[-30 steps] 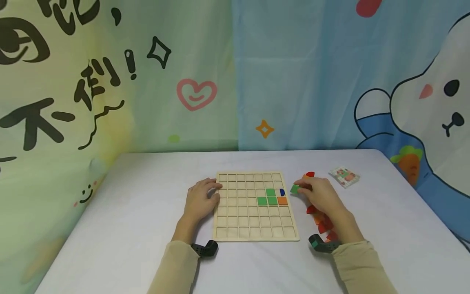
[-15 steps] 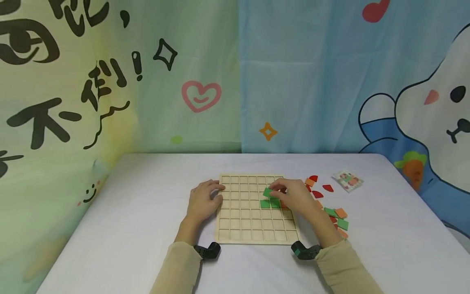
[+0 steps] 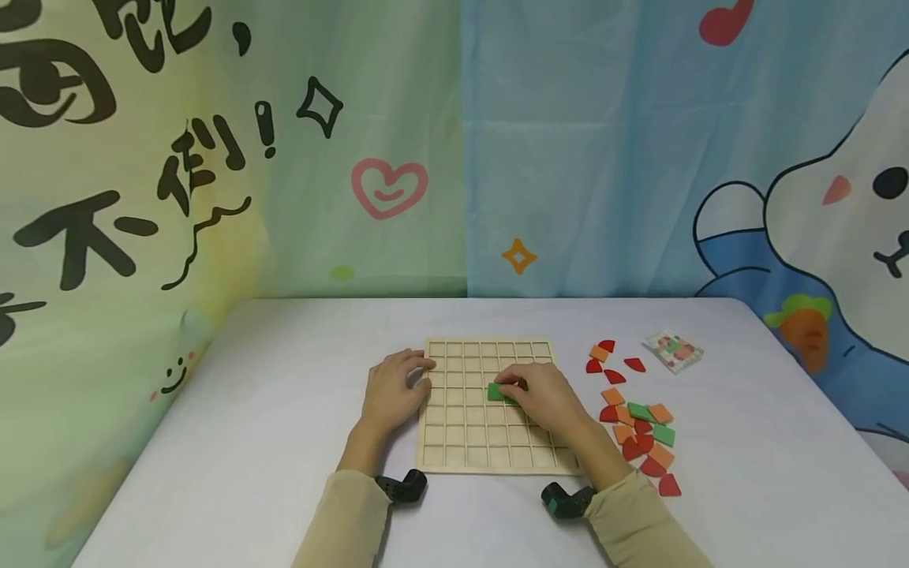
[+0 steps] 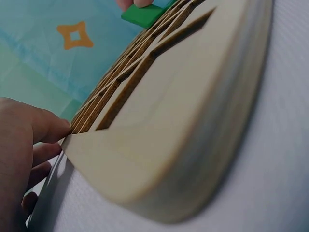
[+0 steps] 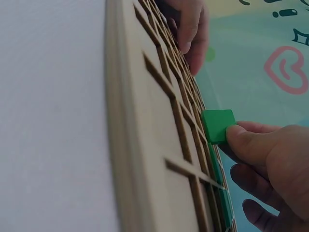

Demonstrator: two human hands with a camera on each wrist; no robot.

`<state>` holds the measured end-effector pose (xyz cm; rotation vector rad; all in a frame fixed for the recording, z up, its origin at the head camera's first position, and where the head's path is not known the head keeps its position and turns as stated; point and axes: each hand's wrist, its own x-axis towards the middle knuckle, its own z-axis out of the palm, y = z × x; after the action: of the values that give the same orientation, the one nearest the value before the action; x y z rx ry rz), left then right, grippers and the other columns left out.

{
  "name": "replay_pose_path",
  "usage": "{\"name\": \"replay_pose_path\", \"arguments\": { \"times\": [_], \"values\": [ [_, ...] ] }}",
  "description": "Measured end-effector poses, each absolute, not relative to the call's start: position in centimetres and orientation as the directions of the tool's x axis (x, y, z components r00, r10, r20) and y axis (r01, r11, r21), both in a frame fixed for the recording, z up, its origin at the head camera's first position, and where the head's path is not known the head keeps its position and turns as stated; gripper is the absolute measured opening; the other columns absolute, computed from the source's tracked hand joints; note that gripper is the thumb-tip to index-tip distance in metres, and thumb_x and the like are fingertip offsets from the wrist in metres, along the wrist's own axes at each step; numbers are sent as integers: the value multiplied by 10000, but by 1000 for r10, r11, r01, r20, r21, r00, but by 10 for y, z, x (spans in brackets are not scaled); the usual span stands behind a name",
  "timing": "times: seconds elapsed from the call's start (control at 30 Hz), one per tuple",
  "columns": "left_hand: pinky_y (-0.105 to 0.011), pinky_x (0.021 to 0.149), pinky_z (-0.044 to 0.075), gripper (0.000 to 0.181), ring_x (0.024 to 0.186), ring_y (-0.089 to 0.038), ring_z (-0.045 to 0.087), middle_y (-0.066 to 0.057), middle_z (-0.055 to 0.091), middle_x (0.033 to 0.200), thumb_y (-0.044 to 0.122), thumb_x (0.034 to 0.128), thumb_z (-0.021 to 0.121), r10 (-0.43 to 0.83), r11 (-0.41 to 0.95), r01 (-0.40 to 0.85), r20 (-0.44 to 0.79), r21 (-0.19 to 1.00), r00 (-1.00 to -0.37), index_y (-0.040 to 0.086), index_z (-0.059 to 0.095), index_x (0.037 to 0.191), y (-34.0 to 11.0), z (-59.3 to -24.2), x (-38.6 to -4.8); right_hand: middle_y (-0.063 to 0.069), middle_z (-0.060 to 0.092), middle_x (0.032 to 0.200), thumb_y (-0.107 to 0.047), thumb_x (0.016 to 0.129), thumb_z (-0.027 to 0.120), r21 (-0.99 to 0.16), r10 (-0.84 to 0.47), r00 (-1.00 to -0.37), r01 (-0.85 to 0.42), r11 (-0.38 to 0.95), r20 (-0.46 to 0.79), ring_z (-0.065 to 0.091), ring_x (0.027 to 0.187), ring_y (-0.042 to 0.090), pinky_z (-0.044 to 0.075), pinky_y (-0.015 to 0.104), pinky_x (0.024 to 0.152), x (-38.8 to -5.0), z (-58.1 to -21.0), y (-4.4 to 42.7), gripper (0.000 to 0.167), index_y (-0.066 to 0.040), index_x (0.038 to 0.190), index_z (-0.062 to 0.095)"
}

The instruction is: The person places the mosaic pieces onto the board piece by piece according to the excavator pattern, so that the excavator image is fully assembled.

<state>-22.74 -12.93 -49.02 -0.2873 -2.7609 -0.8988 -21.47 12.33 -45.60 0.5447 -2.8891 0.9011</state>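
My right hand (image 3: 543, 394) pinches a green square tile (image 5: 219, 125) between thumb and fingers, just above the wooden grid board (image 3: 469, 435). In the right wrist view the tile stands tilted at the grid, with green tiles (image 5: 224, 203) set in cells near it. The hand hides most of the filled cells in the head view. My left hand (image 3: 398, 392) rests at the board's left edge; in the left wrist view a fingertip touches the rim and the other fingers lie loosely beside it.
Right of the board lie loose red rounded pieces (image 3: 670, 485), orange squares (image 3: 613, 397) and green tiles (image 3: 663, 435). Behind them is a small printed card or packet (image 3: 673, 351). A printed curtain (image 3: 604, 158) hangs at the table's back edge.
My right hand has brought a green tile from the loose pieces onto the board, then farther left and slightly nearer me. The left hand stays at the board's edge.
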Motion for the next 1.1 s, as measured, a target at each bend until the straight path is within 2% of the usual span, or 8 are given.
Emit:
{"name": "replay_pose_path", "arguments": {
  "times": [0.47, 0.73, 1.1],
  "values": [
    [-526, 1035, 339, 301, 1308, -250, 463, -17, 599, 1313, 229, 828, 575, 101, 799, 234, 261, 554, -960, 213, 695, 1103, -132, -489, -227, -57, 717, 952, -214, 866, 682, -518, -331, -922, -386, 764, 199, 626, 890, 121, 508, 343, 823, -212, -458, 117, 143, -184, 995, 739],
    [-522, 1043, 334, 302, 1310, -238, 460, -3, 594, 1318, 229, 833, 571, 108, 800, 233, 248, 554, -963, 223, 690, 1111, -130, -488, -226, -83, 684, 841, -188, 856, 695, -517, -304, -930, -367, 773, 207, 566, 753, 67, 484, 277, 708, -208, -458, 115, 83, -185, 938, 707],
    [-510, 1046, 332, 307, 1320, -230, 450, -8, 588, 1327, 236, 841, 558, 109, 806, 229, 243, 546, -964, 222, 688, 1118, -128, -489, -227, -55, 705, 892, -174, 835, 715, -491, -288, -926, -373, 787, 243, 597, 808, 109, 497, 314, 758, -207, -458, 116, 49, -175, 882, 732]
  ]
}}
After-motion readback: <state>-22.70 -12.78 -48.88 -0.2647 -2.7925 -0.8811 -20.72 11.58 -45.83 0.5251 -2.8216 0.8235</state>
